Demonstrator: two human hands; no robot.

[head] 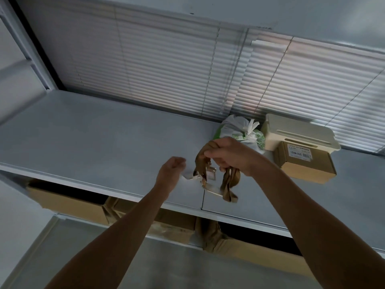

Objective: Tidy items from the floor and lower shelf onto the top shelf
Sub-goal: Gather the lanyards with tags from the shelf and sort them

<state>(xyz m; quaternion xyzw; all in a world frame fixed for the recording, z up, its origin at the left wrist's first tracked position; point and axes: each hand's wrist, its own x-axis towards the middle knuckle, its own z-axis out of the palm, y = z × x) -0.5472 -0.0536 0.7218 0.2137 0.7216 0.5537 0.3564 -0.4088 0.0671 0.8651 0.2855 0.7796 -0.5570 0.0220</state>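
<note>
Above the front edge of the top shelf: both bare arms reach up, hands near each other.
Top shelf (87,134): pale grey, mostly bare on its left half; things grouped at its back right, against the blinds (166,65).
Lower shelf (145,265): cardboard boxes (68,203) packed in a row under the top shelf.
White box (295,132): back right of the top shelf, lid on.
Carton (306,163): brown, labelled, just in front of the white box, touching it.
Bag (241,132): white and green plastic, knotted, just left of the white box.
Strap (229,182): tan webbing with metal buckles, hanging from the right hand over the front edge, its lower end touching or nearly touching the shelf.
Right hand (229,155): fingers clamped on the bunched strap.
Left hand (170,172): fingers loosely curled, holding nothing, just left of the strap.
</note>
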